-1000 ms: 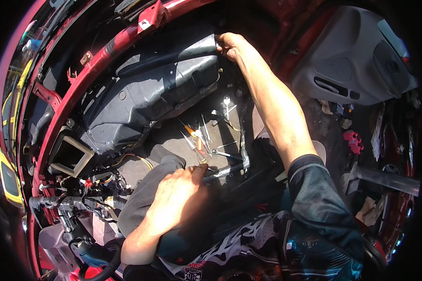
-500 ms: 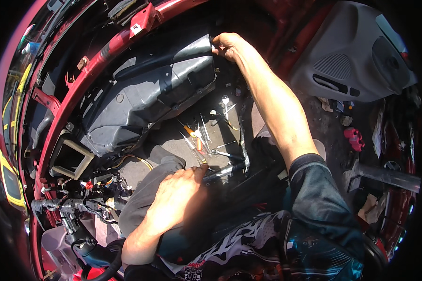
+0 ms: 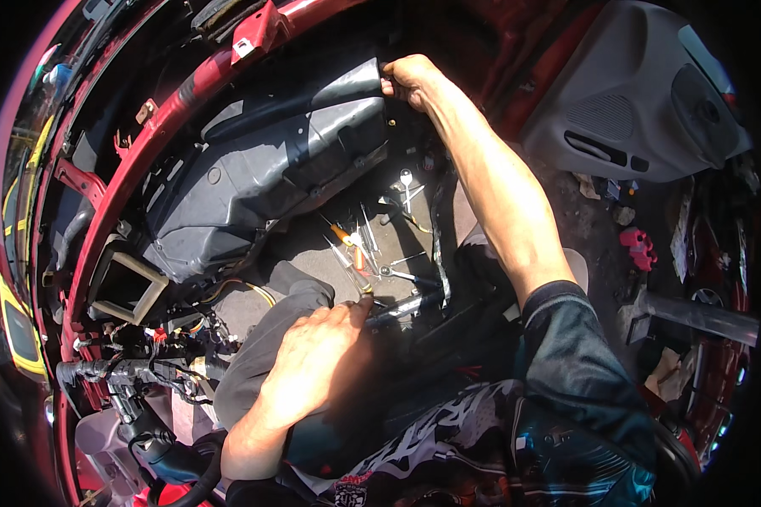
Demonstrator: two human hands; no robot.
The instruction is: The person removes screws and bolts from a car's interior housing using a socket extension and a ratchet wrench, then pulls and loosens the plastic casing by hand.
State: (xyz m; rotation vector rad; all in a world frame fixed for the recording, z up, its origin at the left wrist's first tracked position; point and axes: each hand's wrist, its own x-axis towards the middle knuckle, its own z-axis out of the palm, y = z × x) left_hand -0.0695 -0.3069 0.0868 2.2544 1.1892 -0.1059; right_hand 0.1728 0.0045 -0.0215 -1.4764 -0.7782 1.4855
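A large black plastic housing (image 3: pixel 271 152) lies across the upper middle, under a curved red metal bar. My right hand (image 3: pixel 412 78) reaches to its upper right end, fingers bent against the edge and closed on it; the fingertips are partly hidden. My left hand (image 3: pixel 321 342) rests back up on my dark-trousered leg, fingers laid out and holding nothing that I can see. Just past its index fingertip lies a screwdriver (image 3: pixel 344 260) on the grey floor. Close by are an orange-handled screwdriver (image 3: pixel 340 233) and a ratchet (image 3: pixel 406 275).
The red bar (image 3: pixel 156 118) arches over the housing. A square duct opening (image 3: pixel 131 283) and loose wiring (image 3: pixel 190 325) sit at left. Another ratchet (image 3: pixel 407 182) lies farther off. At right are a grey door panel (image 3: pixel 604 118) and a pink object (image 3: pixel 638 248).
My right hand stays at the housing's end, its fingers slightly shifted. The left hand keeps its place on my leg. The whole view has moved a little.
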